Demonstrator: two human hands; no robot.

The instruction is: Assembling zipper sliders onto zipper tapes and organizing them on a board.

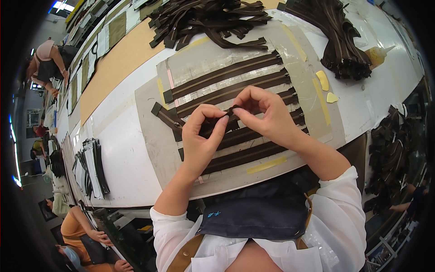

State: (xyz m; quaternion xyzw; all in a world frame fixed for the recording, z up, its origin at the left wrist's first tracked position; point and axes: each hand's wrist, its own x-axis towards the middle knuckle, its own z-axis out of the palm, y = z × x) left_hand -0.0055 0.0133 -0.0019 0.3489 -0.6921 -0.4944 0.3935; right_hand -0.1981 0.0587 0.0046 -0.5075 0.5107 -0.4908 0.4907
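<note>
My left hand [202,134] and my right hand [264,112] meet above a grey board [152,131], thumbs and forefingers pinching the end of a dark brown zipper [230,111]. Most of that zipper is hidden by my hands, so its full course cannot be made out. Under and around them, several brown zippers with brass-coloured teeth lie side by side on the board, such as the top zipper [222,75] and the bottom zipper [247,157]. By my left wrist, a loose zipper end [165,115] sticks out past the row.
At the far side are a heap of brown zippers [204,20] and a zipper bundle [340,41]. A glue bottle [378,55] and yellow pieces [322,80] lie to the right. Fabric strips [93,167] rest on the left. Co-workers stand left, one in orange [74,226].
</note>
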